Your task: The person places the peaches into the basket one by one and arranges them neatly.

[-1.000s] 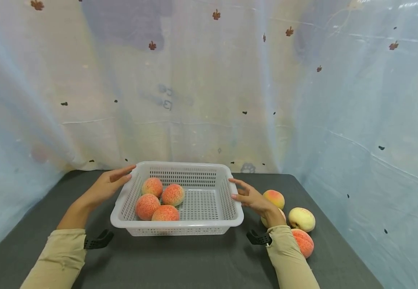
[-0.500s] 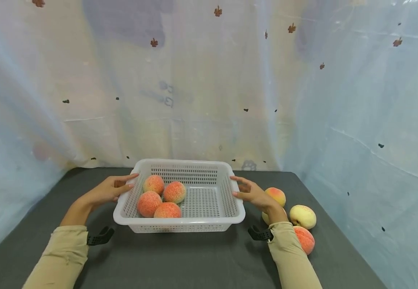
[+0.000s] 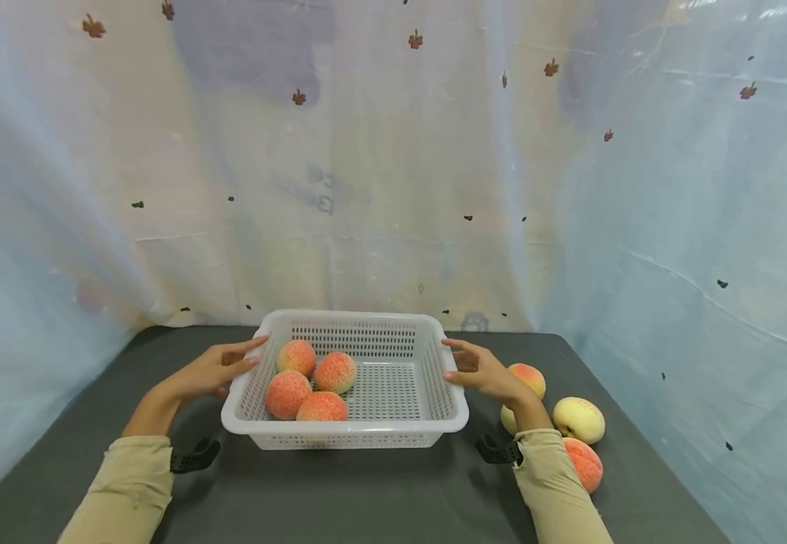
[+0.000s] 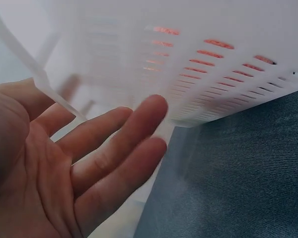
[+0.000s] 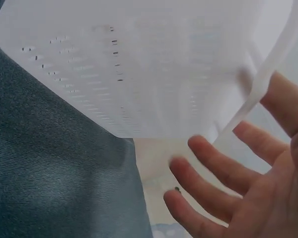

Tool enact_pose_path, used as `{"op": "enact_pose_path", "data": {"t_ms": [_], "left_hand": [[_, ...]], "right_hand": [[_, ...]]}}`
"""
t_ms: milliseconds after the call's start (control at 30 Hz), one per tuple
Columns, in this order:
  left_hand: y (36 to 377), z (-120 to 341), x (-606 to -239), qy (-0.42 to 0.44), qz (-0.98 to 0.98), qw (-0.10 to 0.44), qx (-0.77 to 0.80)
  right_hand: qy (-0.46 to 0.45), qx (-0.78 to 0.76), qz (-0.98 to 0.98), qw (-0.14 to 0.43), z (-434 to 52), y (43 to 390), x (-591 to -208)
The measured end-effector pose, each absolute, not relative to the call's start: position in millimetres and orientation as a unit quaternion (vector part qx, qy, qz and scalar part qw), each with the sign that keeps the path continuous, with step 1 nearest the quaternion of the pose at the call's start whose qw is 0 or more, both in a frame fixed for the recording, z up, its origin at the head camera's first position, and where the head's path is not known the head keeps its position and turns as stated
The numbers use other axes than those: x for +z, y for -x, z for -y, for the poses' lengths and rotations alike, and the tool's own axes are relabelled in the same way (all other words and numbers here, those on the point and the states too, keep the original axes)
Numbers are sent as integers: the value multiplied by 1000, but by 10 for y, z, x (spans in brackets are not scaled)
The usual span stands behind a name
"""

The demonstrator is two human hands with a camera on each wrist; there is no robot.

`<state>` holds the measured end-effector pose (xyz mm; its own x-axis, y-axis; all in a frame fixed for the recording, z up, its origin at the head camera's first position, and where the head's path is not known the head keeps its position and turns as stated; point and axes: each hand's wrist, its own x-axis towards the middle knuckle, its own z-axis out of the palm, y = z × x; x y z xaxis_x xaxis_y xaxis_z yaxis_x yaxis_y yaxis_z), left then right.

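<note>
A white plastic basket (image 3: 345, 428) with slotted walls sits between both hands in the head view. Several red-orange peaches (image 3: 288, 394) lie in its left half. My left hand (image 3: 209, 370) grips the left rim, thumb and forefinger about the edge; the left wrist view shows the other fingers (image 4: 146, 116) extended beneath the rim, near the side wall. On the opposite side my right hand (image 3: 490, 375) holds the right rim the same way. In the right wrist view, its lower fingers (image 5: 208, 153) are spread outside the basket wall (image 5: 154, 59). Whether the basket's base touches the table cannot be told.
Several more peaches, among them a pale yellow one (image 3: 579, 420) and a red one (image 3: 582, 462), lie on the dark table (image 3: 339, 499) beside the right forearm. A pale plastic curtain (image 3: 379, 166) hangs behind and at the sides.
My left hand has slid toward me along the left rim and now grips it. The right hand keeps its place. Basket and peaches barely shift relative to the table; the head view has tilted slightly.
</note>
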<state>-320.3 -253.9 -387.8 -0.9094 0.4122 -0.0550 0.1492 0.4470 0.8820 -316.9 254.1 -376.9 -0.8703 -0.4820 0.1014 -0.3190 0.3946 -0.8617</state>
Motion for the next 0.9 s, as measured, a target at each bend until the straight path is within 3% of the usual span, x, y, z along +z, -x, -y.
{"op": "enact_pose_path", "data": {"t_ms": [267,467,900], "left_hand": [[3222,2564,-3887,-195,-845,118,485],[3249,2582,-3894,-224,-842,108,480],[3224,2524,-3850,-244,-849,83,461]], "right_hand": [[209,-357,-911,8,-2598,3013,-3589],[198,-289,-937,-10,-2846,2751,-3296],[229,-325,-917,-34,-3694,2340,-3194]]}}
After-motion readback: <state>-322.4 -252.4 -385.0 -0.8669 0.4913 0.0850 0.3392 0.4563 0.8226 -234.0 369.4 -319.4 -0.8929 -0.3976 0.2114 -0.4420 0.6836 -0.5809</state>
